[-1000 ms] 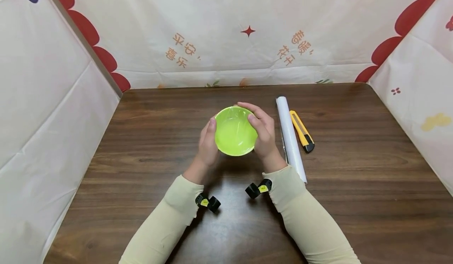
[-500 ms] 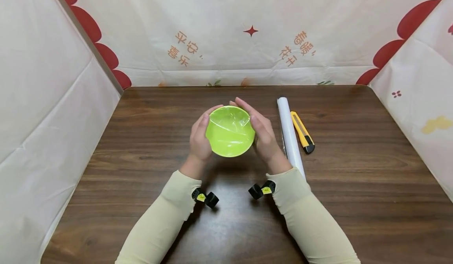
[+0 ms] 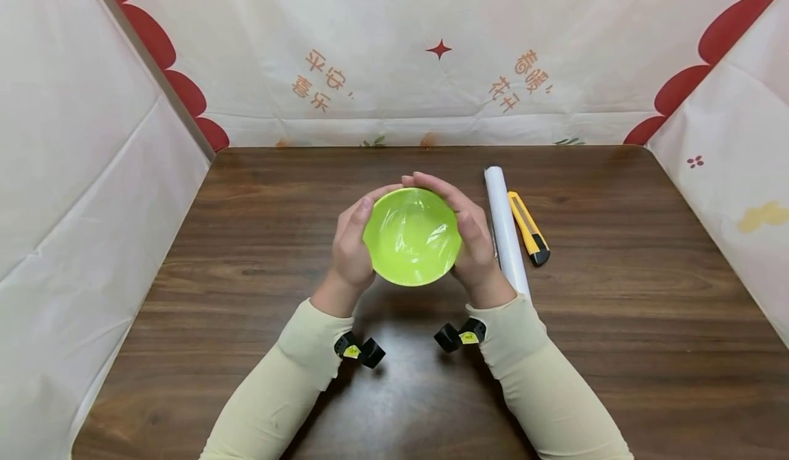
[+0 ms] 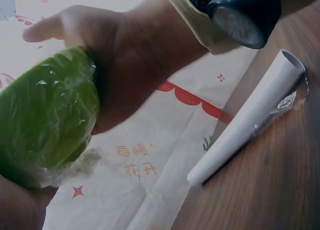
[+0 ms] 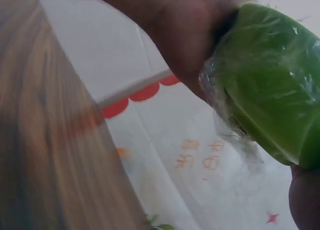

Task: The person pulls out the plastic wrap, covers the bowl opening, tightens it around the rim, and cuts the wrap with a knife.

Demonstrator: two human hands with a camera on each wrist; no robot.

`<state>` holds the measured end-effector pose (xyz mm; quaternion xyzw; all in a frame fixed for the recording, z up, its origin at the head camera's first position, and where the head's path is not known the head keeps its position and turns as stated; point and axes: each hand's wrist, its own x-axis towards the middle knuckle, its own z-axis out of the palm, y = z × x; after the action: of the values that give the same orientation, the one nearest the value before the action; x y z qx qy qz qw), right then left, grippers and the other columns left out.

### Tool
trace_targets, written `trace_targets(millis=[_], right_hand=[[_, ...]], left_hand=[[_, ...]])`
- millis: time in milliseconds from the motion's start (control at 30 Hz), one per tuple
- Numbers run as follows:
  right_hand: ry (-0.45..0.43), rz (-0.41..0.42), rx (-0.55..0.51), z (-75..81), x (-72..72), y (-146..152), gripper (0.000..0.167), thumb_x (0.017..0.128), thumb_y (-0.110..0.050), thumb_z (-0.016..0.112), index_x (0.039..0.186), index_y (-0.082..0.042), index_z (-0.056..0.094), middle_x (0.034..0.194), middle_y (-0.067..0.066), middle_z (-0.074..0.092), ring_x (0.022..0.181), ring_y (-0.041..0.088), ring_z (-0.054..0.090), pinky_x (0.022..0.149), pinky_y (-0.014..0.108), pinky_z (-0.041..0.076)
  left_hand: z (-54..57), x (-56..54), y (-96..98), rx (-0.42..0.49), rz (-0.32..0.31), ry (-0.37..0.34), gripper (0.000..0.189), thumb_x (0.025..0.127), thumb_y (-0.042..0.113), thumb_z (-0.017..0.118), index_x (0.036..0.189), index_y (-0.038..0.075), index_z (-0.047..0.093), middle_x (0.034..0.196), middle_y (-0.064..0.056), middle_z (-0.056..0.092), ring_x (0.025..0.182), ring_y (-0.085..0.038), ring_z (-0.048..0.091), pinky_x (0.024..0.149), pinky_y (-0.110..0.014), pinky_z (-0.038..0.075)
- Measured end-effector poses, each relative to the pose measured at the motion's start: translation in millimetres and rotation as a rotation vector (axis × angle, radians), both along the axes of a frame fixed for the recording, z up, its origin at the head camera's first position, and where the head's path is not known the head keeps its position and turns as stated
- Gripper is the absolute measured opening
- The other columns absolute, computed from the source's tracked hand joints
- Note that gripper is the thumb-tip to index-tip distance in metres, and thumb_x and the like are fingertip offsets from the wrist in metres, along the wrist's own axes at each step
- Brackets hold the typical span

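A bright green bowl (image 3: 411,237) is held up over the table between both hands, its opening toward the head camera. Clear plastic film (image 3: 431,234) stretches across the mouth, and in the left wrist view loose crumpled film (image 4: 85,165) hangs at its underside. My left hand (image 3: 354,244) grips the bowl's left side, thumb by the rim. On the opposite side my right hand (image 3: 471,241) grips it, with fingers reaching round the far edge. Most of the left fingers are hidden behind the bowl.
A white roll of film (image 3: 507,231) lies on the brown wooden table (image 3: 616,275), right of the right hand. Beside it is a yellow utility knife (image 3: 529,228) with a black end. White printed cloth (image 3: 394,70) walls the back and both sides.
The bowl tilts left, then back toward the right, and looks larger now. Both hands have kept hold of it, and the left fingers have come further round the far rim.
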<state>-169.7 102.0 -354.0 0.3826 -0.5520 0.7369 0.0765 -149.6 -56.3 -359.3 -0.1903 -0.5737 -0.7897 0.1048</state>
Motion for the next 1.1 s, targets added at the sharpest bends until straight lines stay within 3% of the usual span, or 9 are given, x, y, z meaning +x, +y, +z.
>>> trace_targets(millis=[67,300,467,600,733,800,867,967,1100], right_hand=[[-0.052,0.016,-0.057,-2.9,0.8,-1,0.057,0.097,-0.047,0.043,0.134,-0.005,0.054,0.13,0.003,0.062,0.123,0.019,0.055,0.101,0.03,0.047],[-0.187,-0.083,0.008,-10.4,4.7,-2,0.053,0.095,-0.033,0.042,0.129,0.005,0.055,0.124,0.005,0.065,0.112,0.02,0.061,0.09,0.028,0.053],[-0.198,-0.116,0.06,-14.8,0.7,-1,0.052,0.094,-0.027,0.038,0.129,0.007,0.055,0.125,0.006,0.064,0.109,0.02,0.062,0.087,0.028,0.055],[-0.227,-0.179,0.033,-18.9,-9.2,1,0.049,0.097,-0.025,0.036,0.123,0.011,0.057,0.119,0.005,0.068,0.107,0.02,0.064,0.086,0.027,0.055],[-0.319,-0.19,-0.039,-23.6,-20.2,3,0.048,0.1,-0.026,0.037,0.12,0.012,0.06,0.115,0.01,0.069,0.099,0.018,0.067,0.079,0.027,0.057],[-0.361,-0.212,-0.07,-25.2,-25.1,3,0.049,0.101,-0.028,0.038,0.119,0.011,0.061,0.115,0.011,0.069,0.096,0.018,0.068,0.076,0.026,0.057],[-0.389,-0.259,-0.091,-26.1,-29.3,2,0.049,0.101,-0.03,0.039,0.119,0.01,0.062,0.114,0.012,0.069,0.097,0.017,0.067,0.079,0.026,0.057],[-0.403,-0.322,-0.098,-28.6,-32.5,-1,0.049,0.101,-0.029,0.039,0.122,0.01,0.059,0.118,0.015,0.067,0.103,0.017,0.065,0.084,0.024,0.055],[-0.411,-0.319,-0.041,-33.7,-32.3,-4,0.048,0.1,-0.024,0.037,0.131,0.009,0.053,0.131,0.024,0.057,0.115,0.016,0.059,0.092,0.022,0.051]], left_hand=[[-0.5,0.6,1.3,0.018,-0.026,-0.011,0.055,0.1,0.024,0.024,0.125,-0.019,0.048,0.115,-0.006,0.064,0.1,-0.015,0.063,0.084,-0.03,0.055],[-4.8,0.7,-3.2,-0.085,-0.12,-0.065,0.054,0.099,0.028,0.022,0.126,-0.014,0.04,0.123,-0.033,0.048,0.099,-0.008,0.06,0.085,-0.023,0.052],[-8.3,-5.7,-6.5,-0.104,-0.153,-0.081,0.054,0.099,0.031,0.022,0.129,-0.012,0.037,0.126,-0.031,0.046,0.104,-0.012,0.058,0.09,-0.025,0.05],[-10.6,-16.9,-8.5,-0.219,-0.113,-0.149,0.059,0.1,0.041,0.022,0.144,0.002,0.028,0.144,-0.023,0.036,0.127,-0.022,0.046,0.106,-0.039,0.042],[-17.3,-19.6,-11.8,-0.278,0.005,-0.255,0.058,0.101,0.043,0.025,0.148,0.01,0.025,0.149,-0.015,0.031,0.136,-0.031,0.039,0.112,-0.051,0.035],[-22.7,-16.4,-13.8,-0.21,0.063,-0.3,0.051,0.103,0.035,0.03,0.144,0.005,0.032,0.142,-0.017,0.038,0.127,-0.031,0.048,0.106,-0.054,0.04],[-28.2,-10.7,-15.2,-0.136,0.08,-0.351,0.04,0.104,0.024,0.039,0.136,0.0,0.04,0.129,-0.016,0.049,0.111,-0.027,0.058,0.096,-0.052,0.049],[-35.7,-3.8,-16.8,-0.079,0.051,-0.399,0.03,0.102,0.01,0.046,0.127,-0.006,0.048,0.11,-0.012,0.059,0.09,-0.017,0.064,0.086,-0.049,0.055],[-38.8,-3.1,-21.4,-0.068,0.027,-0.439,0.029,0.1,0.008,0.049,0.126,-0.007,0.052,0.103,-0.008,0.064,0.082,-0.012,0.067,0.084,-0.048,0.056]])
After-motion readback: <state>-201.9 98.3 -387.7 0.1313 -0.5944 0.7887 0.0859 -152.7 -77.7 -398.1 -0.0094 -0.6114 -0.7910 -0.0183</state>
